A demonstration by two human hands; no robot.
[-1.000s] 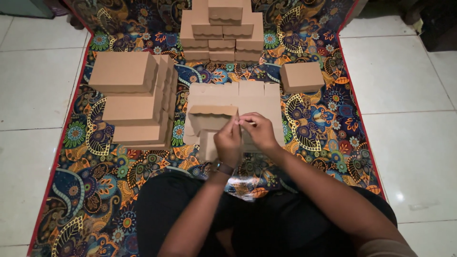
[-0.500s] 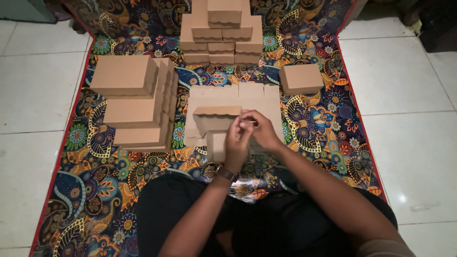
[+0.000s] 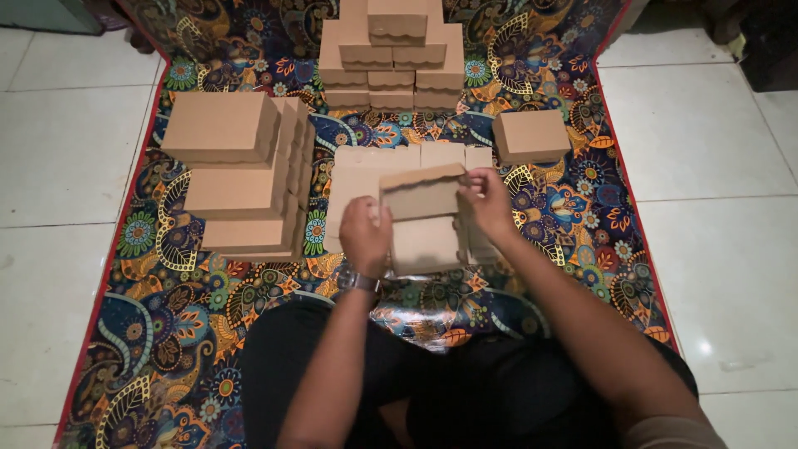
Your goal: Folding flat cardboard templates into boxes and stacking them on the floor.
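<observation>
Left hand (image 3: 364, 235): closed on the left edge of a half-folded cardboard box (image 3: 424, 218), fingers curled around the side, wristwatch (image 3: 359, 280) on the wrist. Right hand (image 3: 486, 202): pinching the right end of the raised flap (image 3: 422, 191), thumb and fingertips pressed together on the cardboard.

Box location: middle of the mat, directly ahead of the crossed legs, resting on a stack of flat, unfolded cardboard sheets (image 3: 366, 170). Flap: scalloped upper edge, tilted up toward the camera, spanning the gap between both hands. Lower part of the box: flat-faced, just below the flap, between the two wrists.

Surrounding items, moving outward:
- Flat sheets: directly beneath and behind the box, upper edge divided into several tabs.
- Left pile of finished boxes (image 3: 237, 170): closed, brown, stacked in steps, largest face on top at the far end, just beside the flat sheets.
- Rear pile of finished boxes (image 3: 392, 51): at the far edge of the mat, stacked pyramid-fashion, scalloped front flaps visible.
- Single closed box (image 3: 532, 135): alone to the right of the sheets, well apart from both piles.
- Patterned mat (image 3: 191, 333): dark, floral print in many colours, red border, lying beneath all boxes and the seated person.
- White tiled floor (image 3: 715, 166): on both sides of the mat.
- Dark trousers (image 3: 465, 391): at the near edge, forearms extending over them.
</observation>
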